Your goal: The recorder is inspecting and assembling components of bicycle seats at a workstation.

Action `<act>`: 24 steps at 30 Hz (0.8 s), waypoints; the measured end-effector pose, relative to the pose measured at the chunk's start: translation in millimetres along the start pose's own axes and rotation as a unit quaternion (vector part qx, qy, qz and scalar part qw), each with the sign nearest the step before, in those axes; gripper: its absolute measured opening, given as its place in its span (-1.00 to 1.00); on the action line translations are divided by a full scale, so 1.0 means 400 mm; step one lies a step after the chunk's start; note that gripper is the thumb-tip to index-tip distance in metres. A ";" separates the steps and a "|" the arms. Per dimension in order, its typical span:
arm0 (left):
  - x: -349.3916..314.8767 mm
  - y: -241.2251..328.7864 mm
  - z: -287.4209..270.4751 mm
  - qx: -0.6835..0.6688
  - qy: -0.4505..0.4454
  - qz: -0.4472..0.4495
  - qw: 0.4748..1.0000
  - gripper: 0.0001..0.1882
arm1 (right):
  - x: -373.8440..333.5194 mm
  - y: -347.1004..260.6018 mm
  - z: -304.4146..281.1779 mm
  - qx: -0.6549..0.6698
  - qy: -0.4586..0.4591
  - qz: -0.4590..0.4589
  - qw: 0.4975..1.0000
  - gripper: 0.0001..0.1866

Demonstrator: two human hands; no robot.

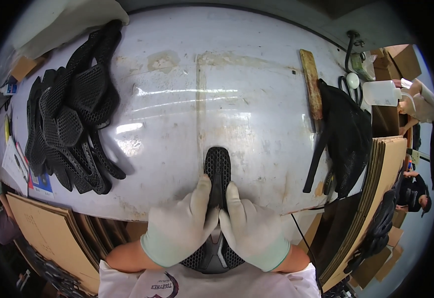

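Two gloved hands clamp a black lattice saddle pad at the white bench's near edge: left hand and right hand each closed around it, thumbs pressing along its middle. More pads lie piled far left.

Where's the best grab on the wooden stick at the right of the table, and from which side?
Grip the wooden stick at its far half, coming from its left side over bare table. It lies flat, long and narrow, so pinch across its width. Its near end meets the black mesh pile, which crowds the right side.
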State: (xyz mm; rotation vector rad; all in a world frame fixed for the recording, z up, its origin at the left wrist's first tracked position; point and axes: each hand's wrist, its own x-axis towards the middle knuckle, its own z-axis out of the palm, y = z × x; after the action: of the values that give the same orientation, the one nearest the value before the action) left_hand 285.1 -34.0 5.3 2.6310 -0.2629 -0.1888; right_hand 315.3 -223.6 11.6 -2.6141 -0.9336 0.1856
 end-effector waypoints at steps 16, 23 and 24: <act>0.037 -0.011 0.001 -0.032 -0.042 -0.007 0.999 -0.34 | -0.117 0.043 -0.072 0.283 -0.052 -0.044 0.957 -0.40; 0.041 -0.009 0.013 -0.061 -0.001 -0.009 0.998 -0.40 | -0.203 0.089 -0.017 0.287 -0.056 -0.130 0.948 -0.36; 0.041 -0.012 0.015 -0.062 0.010 -0.002 0.998 -0.40 | -0.207 0.091 -0.008 0.280 -0.045 -0.139 0.949 -0.37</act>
State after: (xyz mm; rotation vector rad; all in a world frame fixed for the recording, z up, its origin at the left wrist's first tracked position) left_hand 300.7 -36.3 -3.8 2.5089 -0.2309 -0.1748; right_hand 273.4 -303.1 1.4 -1.9488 -1.0793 0.4303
